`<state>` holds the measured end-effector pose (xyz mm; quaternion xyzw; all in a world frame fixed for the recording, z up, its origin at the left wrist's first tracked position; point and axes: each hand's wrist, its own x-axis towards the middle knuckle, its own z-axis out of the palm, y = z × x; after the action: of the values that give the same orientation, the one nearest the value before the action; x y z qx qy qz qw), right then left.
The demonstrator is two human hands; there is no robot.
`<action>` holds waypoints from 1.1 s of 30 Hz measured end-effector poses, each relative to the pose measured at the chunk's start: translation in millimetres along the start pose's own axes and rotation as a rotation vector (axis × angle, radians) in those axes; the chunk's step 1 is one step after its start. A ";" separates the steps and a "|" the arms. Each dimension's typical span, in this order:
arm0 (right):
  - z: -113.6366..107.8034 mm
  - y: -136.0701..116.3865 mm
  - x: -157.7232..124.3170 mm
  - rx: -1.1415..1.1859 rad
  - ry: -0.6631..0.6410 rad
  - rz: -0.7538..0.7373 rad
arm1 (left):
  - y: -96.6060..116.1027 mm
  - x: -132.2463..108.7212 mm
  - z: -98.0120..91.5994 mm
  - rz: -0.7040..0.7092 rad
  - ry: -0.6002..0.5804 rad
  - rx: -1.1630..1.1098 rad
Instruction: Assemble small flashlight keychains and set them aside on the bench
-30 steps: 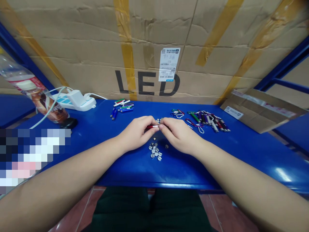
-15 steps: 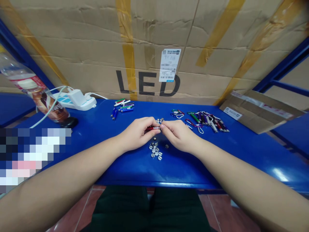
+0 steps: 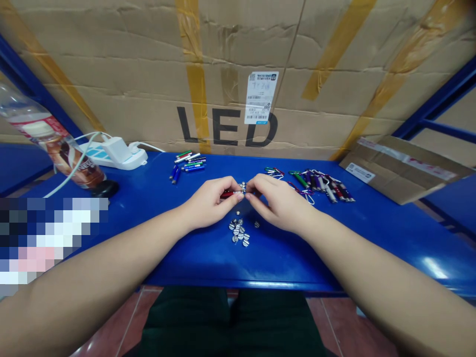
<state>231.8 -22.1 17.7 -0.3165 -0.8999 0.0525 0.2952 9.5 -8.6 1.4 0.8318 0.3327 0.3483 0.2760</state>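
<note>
My left hand [image 3: 211, 203] is closed around a small red metal tube [image 3: 226, 195], which looks like the body of a mini flashlight. The tube lies sideways, its end towards the right. My right hand [image 3: 278, 201] pinches with thumb and forefinger at that end; whatever is between the fingertips is too small to make out. Just behind the fingertips are several small round silver pieces [image 3: 243, 184]. Nearer to me lies a loose cluster of slotted silver discs [image 3: 240, 231], with a single disc [image 3: 257, 224] to its right.
Several coloured tubes [image 3: 194, 168] lie at the back left. To the right are finished-looking mini flashlights [image 3: 330, 188] with clips, and loose carabiners [image 3: 273, 172]. A power strip [image 3: 130, 161], a tilted bottle [image 3: 70, 153] and a small carton [image 3: 401, 171] flank them. A large LED box [image 3: 148, 74] stands behind.
My right fingertips have drawn slightly back from the tube's end and the fingers are more curled. My left hand keeps the red tube, shifted slightly up and left. The view has moved a little.
</note>
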 end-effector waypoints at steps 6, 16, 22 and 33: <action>-0.6 3.5 -1.8 -0.116 0.012 -0.075 | -0.7 -0.2 -0.2 -0.057 -0.013 -0.017; 1.4 2.4 -1.5 0.042 -0.043 0.025 | 0.7 -2.9 -2.2 0.066 -0.090 0.125; 1.9 -2.6 1.3 0.503 -0.230 0.468 | 0.4 -3.3 -1.8 0.133 -0.119 0.184; 8.9 -1.0 2.4 0.846 -0.241 0.639 | 2.6 -2.4 -3.8 0.176 -0.112 0.217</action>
<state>224.6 -20.6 11.9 -0.4197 -0.6866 0.5333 0.2607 6.2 -11.2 4.5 0.9009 0.2781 0.2862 0.1708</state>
